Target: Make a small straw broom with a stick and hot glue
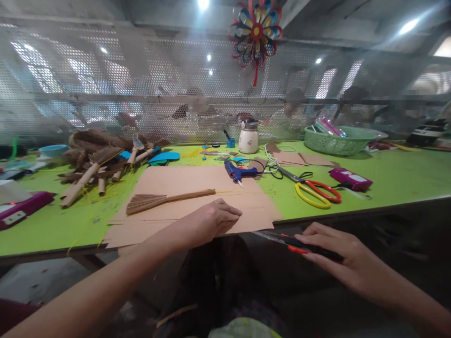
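Note:
My left hand [211, 219] rests knuckles-up on a stack of brown cardboard sheets [197, 188] at the front edge of the green table [387, 183], fingers curled and pressed onto the sheet. My right hand [338, 256] is below the table edge, closed around a black and red utility knife [292, 241] whose blade points left toward the cardboard's near corner. A small broom-like bundle of thin sticks [158, 201] lies on the cardboard just beyond my left hand.
A blue glue gun [239, 172], scissors with red and yellow handles [313, 190], a pink case [350, 179], a green basket [336, 140], a white jar [248, 137] and a pile of paper-wrapped brushes [95, 164] lie on the table. Perforated mesh screen behind; people beyond it.

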`<state>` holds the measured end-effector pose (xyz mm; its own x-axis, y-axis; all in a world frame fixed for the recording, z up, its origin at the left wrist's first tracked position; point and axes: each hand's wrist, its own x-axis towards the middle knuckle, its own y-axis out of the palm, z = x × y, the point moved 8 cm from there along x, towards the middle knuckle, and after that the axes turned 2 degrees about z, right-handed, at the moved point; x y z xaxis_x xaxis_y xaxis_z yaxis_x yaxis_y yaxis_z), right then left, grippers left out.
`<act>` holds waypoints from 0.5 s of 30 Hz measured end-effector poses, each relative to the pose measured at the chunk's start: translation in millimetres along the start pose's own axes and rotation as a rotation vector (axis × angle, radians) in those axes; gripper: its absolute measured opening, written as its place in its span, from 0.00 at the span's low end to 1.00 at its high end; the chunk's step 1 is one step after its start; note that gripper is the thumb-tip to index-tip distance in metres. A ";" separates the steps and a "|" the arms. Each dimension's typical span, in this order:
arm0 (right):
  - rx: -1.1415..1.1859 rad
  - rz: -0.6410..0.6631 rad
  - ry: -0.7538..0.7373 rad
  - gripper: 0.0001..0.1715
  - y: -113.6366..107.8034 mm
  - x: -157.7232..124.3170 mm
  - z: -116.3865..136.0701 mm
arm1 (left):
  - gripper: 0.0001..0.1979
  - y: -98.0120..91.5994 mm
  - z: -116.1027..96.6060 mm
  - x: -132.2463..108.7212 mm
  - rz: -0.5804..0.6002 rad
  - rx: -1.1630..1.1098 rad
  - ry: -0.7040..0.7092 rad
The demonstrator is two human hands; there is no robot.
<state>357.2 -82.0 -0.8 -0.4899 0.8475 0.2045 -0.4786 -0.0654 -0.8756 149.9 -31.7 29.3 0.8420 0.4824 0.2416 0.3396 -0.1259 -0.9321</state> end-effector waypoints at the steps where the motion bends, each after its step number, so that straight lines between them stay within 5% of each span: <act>1: 0.007 0.005 -0.012 0.15 1.6 1.9 0.9 | 0.20 0.1 -0.4 0.1 -0.001 -0.003 0.006; 8: 0.074 0.019 -0.082 0.16 14.3 26.8 12.9 | 0.17 -1.8 -1.4 -3.1 -0.048 -0.012 0.052; 15: 0.068 0.047 -0.061 0.15 13.9 14.0 13.1 | 0.14 0.2 0.5 -3.0 -0.076 -0.015 0.057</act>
<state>334.1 -78.0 -4.4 -0.5549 0.8094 0.1920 -0.5013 -0.1412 -0.8537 147.2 -32.7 28.3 0.8357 0.4413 0.3270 0.4095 -0.1038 -0.9064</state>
